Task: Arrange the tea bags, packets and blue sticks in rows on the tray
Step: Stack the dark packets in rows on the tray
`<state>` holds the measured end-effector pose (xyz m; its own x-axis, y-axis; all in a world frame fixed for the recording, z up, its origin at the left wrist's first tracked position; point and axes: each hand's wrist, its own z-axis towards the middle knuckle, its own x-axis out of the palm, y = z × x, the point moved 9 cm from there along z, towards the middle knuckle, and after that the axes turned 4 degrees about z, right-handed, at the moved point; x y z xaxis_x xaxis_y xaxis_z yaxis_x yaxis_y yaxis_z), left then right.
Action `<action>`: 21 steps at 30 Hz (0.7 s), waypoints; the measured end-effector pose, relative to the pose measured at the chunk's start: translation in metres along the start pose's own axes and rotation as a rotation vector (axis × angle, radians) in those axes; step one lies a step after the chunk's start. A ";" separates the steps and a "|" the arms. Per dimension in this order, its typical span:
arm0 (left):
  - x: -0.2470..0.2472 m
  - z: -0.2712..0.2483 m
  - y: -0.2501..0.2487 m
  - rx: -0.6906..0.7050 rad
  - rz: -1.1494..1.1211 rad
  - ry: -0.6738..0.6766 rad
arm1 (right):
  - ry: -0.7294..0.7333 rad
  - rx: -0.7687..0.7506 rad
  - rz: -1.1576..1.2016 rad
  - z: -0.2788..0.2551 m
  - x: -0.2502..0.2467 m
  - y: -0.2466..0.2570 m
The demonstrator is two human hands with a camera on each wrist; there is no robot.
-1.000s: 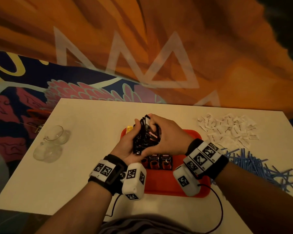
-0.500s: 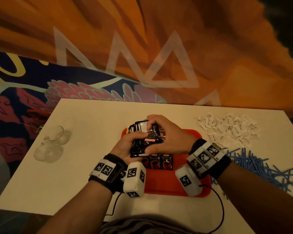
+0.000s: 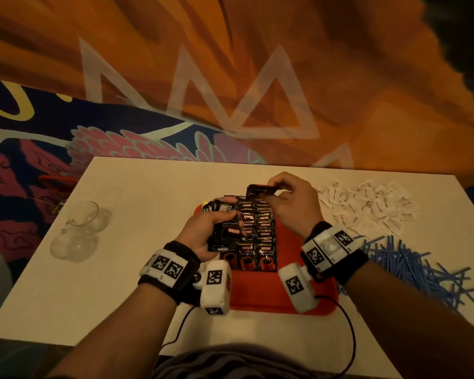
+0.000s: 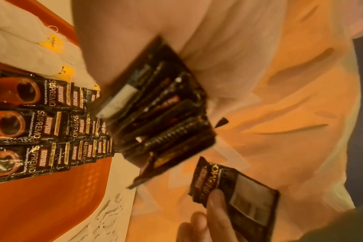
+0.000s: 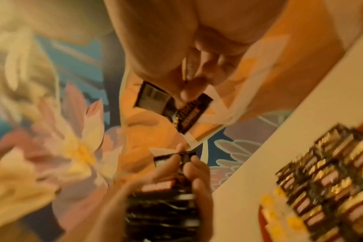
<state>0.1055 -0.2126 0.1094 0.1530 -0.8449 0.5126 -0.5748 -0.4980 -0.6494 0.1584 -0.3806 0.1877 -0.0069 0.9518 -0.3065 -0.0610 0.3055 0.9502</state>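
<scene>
left hand (image 3: 203, 233) gripping the stack of packets (image 3: 226, 233) over the tray (image 3: 260, 294) | right hand (image 3: 290, 203) fingers pinching one packet (image 3: 259, 190) above the rows' far end | tip: lay it flat, overlapping the last one, edges lined up

We're working with both forearms reaching forward side by side, each wrist strapped in a black band with a white tagged block hanging off it. Our left hand (image 3: 203, 231) is curling its fingers and thumb round a thick bunch of black packets (image 3: 227, 231), palm turned inward. Our right hand (image 3: 291, 203) is sitting a bit further out, pinching one single packet (image 3: 259, 190) between thumb and fingertips.
</scene>
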 end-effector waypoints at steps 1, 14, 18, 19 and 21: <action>-0.001 0.000 0.004 -0.042 0.018 -0.013 | -0.006 -0.077 0.000 -0.003 -0.001 0.007; -0.003 0.001 -0.018 0.150 0.269 -0.154 | 0.249 0.207 0.286 -0.023 0.027 -0.021; -0.002 -0.001 -0.018 0.163 0.370 -0.127 | 0.250 0.118 -0.188 -0.021 0.033 -0.027; -0.003 -0.002 -0.016 0.147 0.375 -0.132 | 0.245 0.106 -0.207 -0.020 0.034 -0.029; -0.010 -0.001 -0.011 0.097 0.369 -0.160 | 0.255 0.096 -0.230 -0.019 0.038 -0.033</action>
<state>0.1100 -0.1983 0.1120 0.0778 -0.9861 0.1466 -0.5369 -0.1653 -0.8273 0.1413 -0.3549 0.1438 -0.2536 0.8247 -0.5056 0.0037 0.5235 0.8520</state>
